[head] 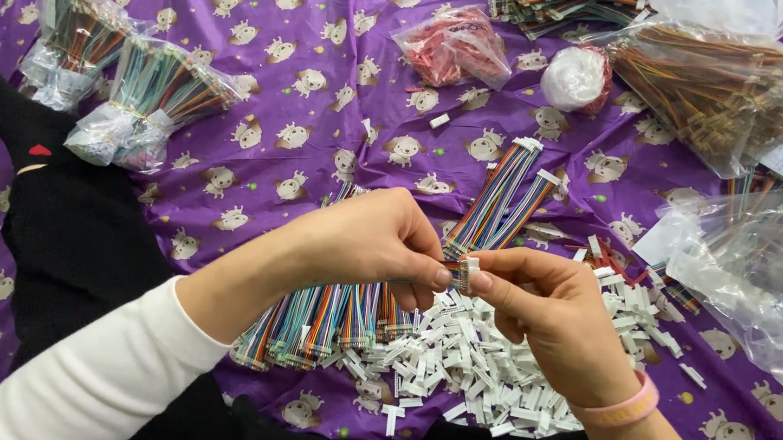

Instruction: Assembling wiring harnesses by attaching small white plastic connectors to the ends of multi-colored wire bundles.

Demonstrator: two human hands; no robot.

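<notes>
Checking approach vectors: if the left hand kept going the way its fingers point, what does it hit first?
The left hand points right, fingertips already on the small white connector pinched by the right hand. So it meets that connector, then the right hand's fingers directly behind it.

You are at a makeshift piecework station for assembling wire harnesses, more home setup than factory. The worktop is covered by a purple cloth (326, 103) printed with small cartoon animals, not a bench mat. Clear plastic bags of coloured wire bundles (154, 99) lie at the upper left and upper right of the frame. A heap of loose white plastic connector housings (482, 367) sits at lower centre, beside rows of rainbow ribbon leads (318, 326).
</notes>
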